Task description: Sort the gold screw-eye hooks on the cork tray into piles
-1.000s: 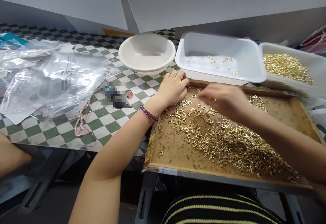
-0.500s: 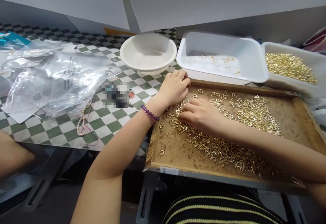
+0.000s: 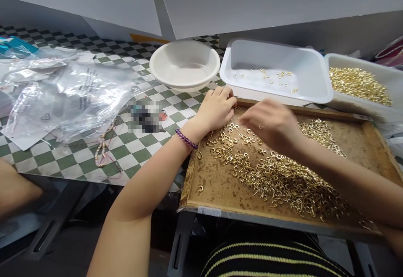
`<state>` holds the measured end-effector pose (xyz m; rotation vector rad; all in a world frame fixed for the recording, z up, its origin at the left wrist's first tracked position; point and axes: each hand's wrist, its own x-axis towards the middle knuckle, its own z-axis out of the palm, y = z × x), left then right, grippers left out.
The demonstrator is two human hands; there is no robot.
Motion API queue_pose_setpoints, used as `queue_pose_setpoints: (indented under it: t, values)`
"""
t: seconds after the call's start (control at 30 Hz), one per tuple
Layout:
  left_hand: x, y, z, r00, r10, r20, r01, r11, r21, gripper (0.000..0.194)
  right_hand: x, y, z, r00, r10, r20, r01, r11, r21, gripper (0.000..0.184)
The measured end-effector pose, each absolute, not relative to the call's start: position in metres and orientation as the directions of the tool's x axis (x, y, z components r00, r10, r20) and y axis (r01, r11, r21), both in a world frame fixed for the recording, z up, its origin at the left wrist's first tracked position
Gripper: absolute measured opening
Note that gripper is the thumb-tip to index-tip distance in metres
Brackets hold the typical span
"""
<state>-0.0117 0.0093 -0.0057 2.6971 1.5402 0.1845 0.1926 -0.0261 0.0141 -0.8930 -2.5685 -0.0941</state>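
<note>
Small gold screw-eye hooks [image 3: 277, 180] heap toward four o'clock on a stained brown wooden tray [image 3: 214, 189]; left hand [image 3: 215, 109] curls at eleven o'clock, right hand [image 3: 270, 126] blurs above; can't tell either grip!

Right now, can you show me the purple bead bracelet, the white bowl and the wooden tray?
Purple bead bracelet [image 3: 186, 139]: head view, on the beads across the wrist.
White bowl [image 3: 184, 88]: head view, on its outer front wall.
Wooden tray [image 3: 252, 215]: head view, on its near rim.
</note>
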Motion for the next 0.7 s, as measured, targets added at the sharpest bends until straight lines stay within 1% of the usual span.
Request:
queue_pose_setpoints:
  t: [0.07,0.1,0.13,0.17,0.2,0.23,0.3,0.33,0.37,0.4,0.47,0.63,0.7]
  values:
    - [-0.012,0.009,-0.005,0.507,0.858,0.084,0.855,-0.513,0.080,0.036,0.206,-0.017,0.038,-0.507,0.706,0.495,0.791,0.609,-0.059,0.031]
    - [-0.012,0.009,-0.004,0.509,0.857,0.082,0.854,-0.514,0.078,0.036,0.212,-0.014,0.047,-0.433,0.721,0.540,0.843,0.536,-0.039,0.038]
    - [-0.012,0.009,-0.004,0.509,0.857,0.081,0.854,-0.515,0.076,0.036,0.215,-0.014,0.052,-0.401,0.706,0.583,0.864,0.503,-0.014,0.045]
    - [-0.012,0.009,-0.004,0.508,0.858,0.080,0.855,-0.514,0.075,0.036,0.216,-0.016,0.054,-0.430,0.662,0.614,0.847,0.532,0.019,0.047]
    - [-0.012,0.009,-0.004,0.508,0.858,0.078,0.855,-0.513,0.074,0.036,0.216,-0.019,0.051,-0.510,0.600,0.617,0.788,0.613,0.056,0.042]
    - [-0.012,0.009,-0.004,0.508,0.858,0.077,0.855,-0.513,0.073,0.036,0.213,-0.024,0.045,-0.617,0.527,0.584,0.692,0.717,0.084,0.032]
    - [-0.012,0.009,-0.004,0.507,0.858,0.079,0.856,-0.512,0.069,0.036,0.202,-0.033,0.027,-0.818,0.379,0.433,0.454,0.887,0.080,0.019]
    - [-0.012,0.009,-0.004,0.505,0.859,0.082,0.858,-0.510,0.067,0.036,0.197,-0.037,0.017,-0.884,0.322,0.339,0.359,0.932,0.052,0.015]
    - [-0.012,0.009,-0.005,0.503,0.861,0.083,0.859,-0.508,0.065,0.036,0.192,-0.039,0.007,-0.924,0.287,0.252,0.302,0.953,0.022,0.013]
    - [-0.011,0.008,-0.005,0.500,0.862,0.083,0.860,-0.506,0.065,0.036,0.187,-0.040,-0.001,-0.943,0.272,0.190,0.278,0.961,0.003,0.013]
    - [-0.011,0.008,-0.005,0.498,0.863,0.081,0.862,-0.503,0.065,0.036,0.182,-0.040,-0.011,-0.953,0.276,0.120,0.278,0.961,-0.005,0.014]
    - [-0.010,0.008,-0.005,0.500,0.863,0.080,0.861,-0.505,0.068,0.036,0.178,-0.040,-0.014,-0.935,0.347,0.073,0.348,0.938,-0.003,0.002]
    - [-0.010,0.009,-0.005,0.499,0.863,0.080,0.861,-0.504,0.066,0.036,0.175,-0.043,-0.014,-0.931,0.358,0.066,0.360,0.933,0.011,0.004]
